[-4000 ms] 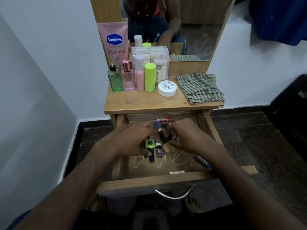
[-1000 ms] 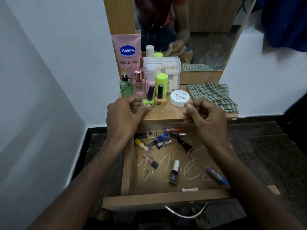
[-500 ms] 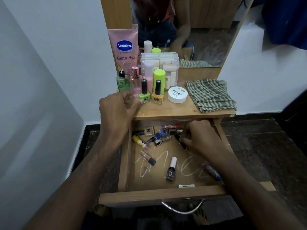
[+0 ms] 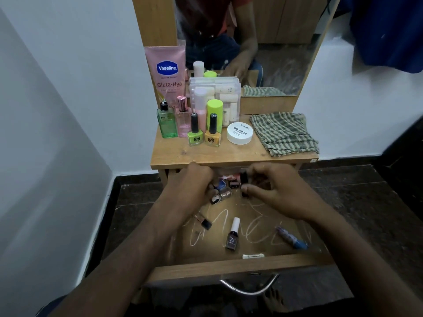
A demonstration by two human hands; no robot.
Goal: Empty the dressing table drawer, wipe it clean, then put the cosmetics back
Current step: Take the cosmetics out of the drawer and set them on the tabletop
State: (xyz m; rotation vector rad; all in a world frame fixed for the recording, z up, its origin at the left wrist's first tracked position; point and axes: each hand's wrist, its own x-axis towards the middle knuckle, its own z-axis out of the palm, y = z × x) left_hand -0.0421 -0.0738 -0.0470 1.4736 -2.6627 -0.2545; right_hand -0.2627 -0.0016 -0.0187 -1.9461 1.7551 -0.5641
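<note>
The open wooden drawer (image 4: 240, 266) has white scribbled marks on its floor. My right hand (image 4: 277, 193) pinches a dark nail polish bottle (image 4: 244, 179) with a black cap at the back of the drawer. My left hand (image 4: 194, 184) curls down over a cluster of small bottles (image 4: 223, 191) at the back left; what it grips is hidden. Loose in the drawer lie a maroon bottle with a white cap (image 4: 232, 236), a blue and purple tube (image 4: 290, 237) and a small black-capped bottle (image 4: 202, 221). A green polish (image 4: 195, 138) and an orange polish (image 4: 212, 138) stand on the tabletop.
On the tabletop sit a folded checked cloth (image 4: 283, 133) at the right, a white round jar (image 4: 239, 133), a clear box of tubes (image 4: 215, 97), a pink Vaseline tube (image 4: 168, 74), a green bottle (image 4: 167, 122) and a pink perfume (image 4: 183, 120). A mirror stands behind.
My left hand has dropped from the tabletop edge into the back left of the drawer. My right hand has lifted a dark bottle off the drawer floor.
</note>
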